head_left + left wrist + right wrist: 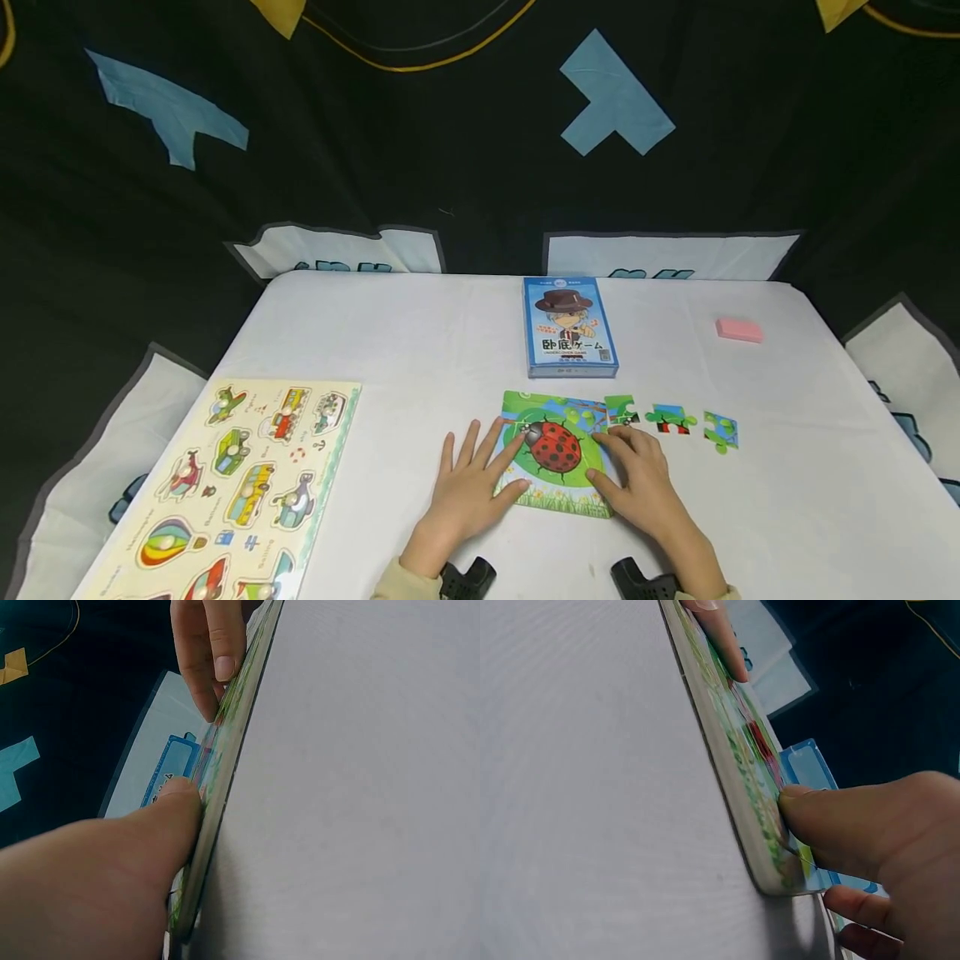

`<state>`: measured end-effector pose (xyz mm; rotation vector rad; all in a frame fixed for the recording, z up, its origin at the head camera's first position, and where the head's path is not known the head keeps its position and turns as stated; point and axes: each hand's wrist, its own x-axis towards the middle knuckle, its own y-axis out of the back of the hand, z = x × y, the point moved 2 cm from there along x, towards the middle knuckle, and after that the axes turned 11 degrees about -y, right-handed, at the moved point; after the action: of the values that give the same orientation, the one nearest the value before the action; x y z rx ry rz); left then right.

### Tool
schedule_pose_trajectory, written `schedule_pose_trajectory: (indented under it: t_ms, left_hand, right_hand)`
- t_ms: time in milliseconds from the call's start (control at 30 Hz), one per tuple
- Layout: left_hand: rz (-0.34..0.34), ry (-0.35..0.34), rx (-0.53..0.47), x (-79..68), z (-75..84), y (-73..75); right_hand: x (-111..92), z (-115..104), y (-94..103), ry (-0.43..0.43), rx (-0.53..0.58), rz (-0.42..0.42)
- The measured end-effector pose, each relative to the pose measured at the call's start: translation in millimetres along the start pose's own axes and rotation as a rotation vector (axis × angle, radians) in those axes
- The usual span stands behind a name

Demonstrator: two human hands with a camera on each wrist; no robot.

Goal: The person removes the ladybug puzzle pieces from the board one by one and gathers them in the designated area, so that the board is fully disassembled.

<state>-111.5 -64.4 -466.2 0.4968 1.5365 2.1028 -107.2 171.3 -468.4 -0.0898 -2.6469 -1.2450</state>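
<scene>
A ladybug jigsaw puzzle [570,498] in a flat board lies on the table between the two hands. My left hand [467,492] is spread at its left side, with the thumb and fingertips resting on the picture. At the right side, my right hand [647,483] touches the puzzle's face with thumb and index finger. Its other fingers lie past the right edge, as the right wrist view shows. Loose puzzle pieces lie beyond the right hand: one [621,408] by the board's upper right corner, another [671,418] farther right, and a third [721,431] farthest out.
Behind the puzzle lies a blue game box [570,329] with a cartoon figure. A pink block [738,330] sits at the back right. To the left is a large cream vehicle puzzle board [247,500]. A white cloth covers the table [420,333].
</scene>
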Motion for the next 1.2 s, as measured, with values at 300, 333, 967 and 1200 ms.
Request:
schedule_pose_trajectory:
  t_ms: [300,333,967,1200]
  left_hand:
    - [0.008,-0.004,0.006,1.4,-2.6,0.8]
    - [0.006,-0.005,0.007,1.5,-2.5,0.6]
    - [0.016,-0.011,-0.007,0.1,-0.8,-0.1]
    - [0.017,-0.008,-0.009,-0.2,0.7,0.8]
  right_hand:
    - [6,-6,-1.2,-0.020,0.079,0.047]
    - [6,-7,-0.5,-0.039,0.088,0.055]
    - [0,-4,7.4,-0.165,0.140,0.010]
    - [-2,-10,-4.5,-0.089,0.043,-0.041]
